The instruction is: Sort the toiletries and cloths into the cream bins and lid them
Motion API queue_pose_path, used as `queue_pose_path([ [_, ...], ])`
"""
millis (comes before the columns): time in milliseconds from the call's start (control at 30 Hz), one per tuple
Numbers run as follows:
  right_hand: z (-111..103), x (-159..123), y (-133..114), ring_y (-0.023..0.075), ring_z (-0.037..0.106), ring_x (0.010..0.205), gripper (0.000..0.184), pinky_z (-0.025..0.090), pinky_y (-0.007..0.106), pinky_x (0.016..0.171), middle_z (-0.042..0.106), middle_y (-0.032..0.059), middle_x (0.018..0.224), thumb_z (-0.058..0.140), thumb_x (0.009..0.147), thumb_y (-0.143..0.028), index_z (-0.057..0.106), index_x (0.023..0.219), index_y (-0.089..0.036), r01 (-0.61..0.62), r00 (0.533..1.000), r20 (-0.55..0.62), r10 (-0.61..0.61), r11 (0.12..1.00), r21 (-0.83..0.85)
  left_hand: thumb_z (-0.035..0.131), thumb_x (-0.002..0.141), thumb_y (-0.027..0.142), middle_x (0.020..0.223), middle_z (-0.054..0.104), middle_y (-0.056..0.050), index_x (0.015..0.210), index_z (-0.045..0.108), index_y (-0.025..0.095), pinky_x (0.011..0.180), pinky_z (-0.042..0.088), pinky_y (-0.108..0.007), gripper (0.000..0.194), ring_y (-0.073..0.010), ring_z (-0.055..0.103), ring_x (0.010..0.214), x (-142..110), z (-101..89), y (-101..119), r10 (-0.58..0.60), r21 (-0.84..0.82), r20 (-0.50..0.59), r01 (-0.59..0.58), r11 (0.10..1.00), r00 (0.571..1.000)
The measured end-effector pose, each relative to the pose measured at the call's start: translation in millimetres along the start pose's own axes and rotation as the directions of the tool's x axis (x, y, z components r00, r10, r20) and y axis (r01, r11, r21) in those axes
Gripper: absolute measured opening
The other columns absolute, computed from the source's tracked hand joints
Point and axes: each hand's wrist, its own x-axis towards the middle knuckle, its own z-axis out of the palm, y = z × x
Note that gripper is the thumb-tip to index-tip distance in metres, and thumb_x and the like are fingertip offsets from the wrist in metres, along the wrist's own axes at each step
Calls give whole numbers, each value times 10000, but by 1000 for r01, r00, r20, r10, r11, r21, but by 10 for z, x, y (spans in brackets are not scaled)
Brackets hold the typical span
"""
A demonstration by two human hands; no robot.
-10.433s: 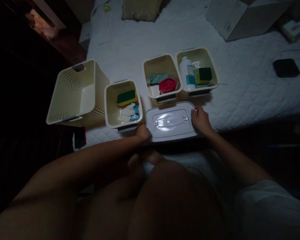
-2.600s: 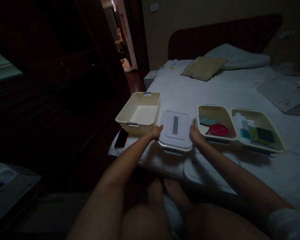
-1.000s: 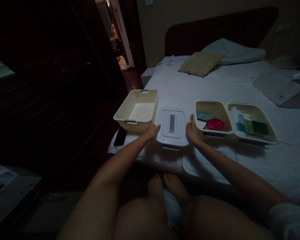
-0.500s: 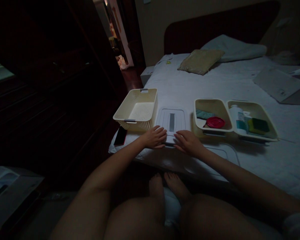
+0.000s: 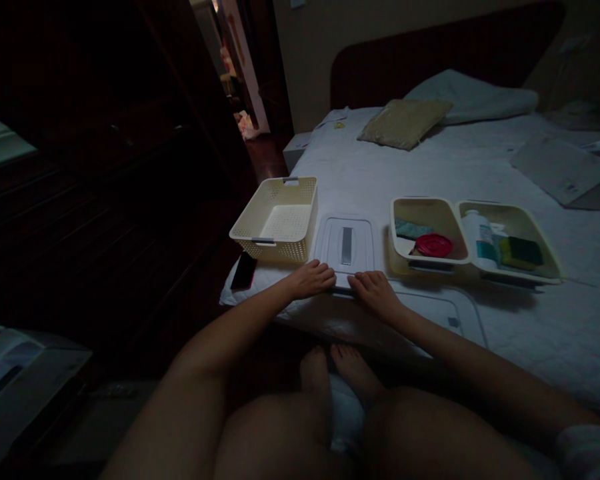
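Note:
A white plastic lid (image 5: 363, 240) with a grey handle strip lies flat on the bed, between a perforated basket and two bins. My left hand (image 5: 313, 279) is at its near left corner, fingers bent over the edge. At the near right corner, my right hand (image 5: 377, 293) has its fingers curled on the same edge. Both thumbs are hard to make out in the dim light. A second pale lid (image 5: 430, 305) lies partly beneath my right forearm. Left of the first lid stands the cream basket (image 5: 274, 248), with only its bare floor showing inside.
To the right, one cream bin (image 5: 427, 262) holds a red round item (image 5: 434, 245) and a green cloth (image 5: 413, 229). The adjoining bin (image 5: 543, 277) contains a white bottle (image 5: 480, 240) and a sponge (image 5: 521, 253). A phone (image 5: 243, 272) lies by the bed's left edge.
Both hands have drawn slightly toward me, onto the lid's near edge. Their fingers, spread on the lid before, are now closer together and more bent. The lid has barely shifted.

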Motion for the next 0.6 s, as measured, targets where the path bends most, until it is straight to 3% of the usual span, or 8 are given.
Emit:
queue_pose_path([
  [300,-64,81,70,220,401,739,235,267,335,659,560,95,811,616,750,-331,589,885,-140,56,992,110,-56,998,0,439,874,302,950,582,-101,987,551,156,707,309,-343,217,-221,497,892,54,-38,-32,-3,-33,71,6,999,997],
  [600,-112,133,135,214,418,734,280,273,317,647,528,101,775,556,784,-423,549,808,-143,55,984,161,-69,995,87,499,814,326,929,575,-120,942,561,136,734,328,-361,237,-239,493,891,89,-75,4,-16,-65,53,20,998,998],
])
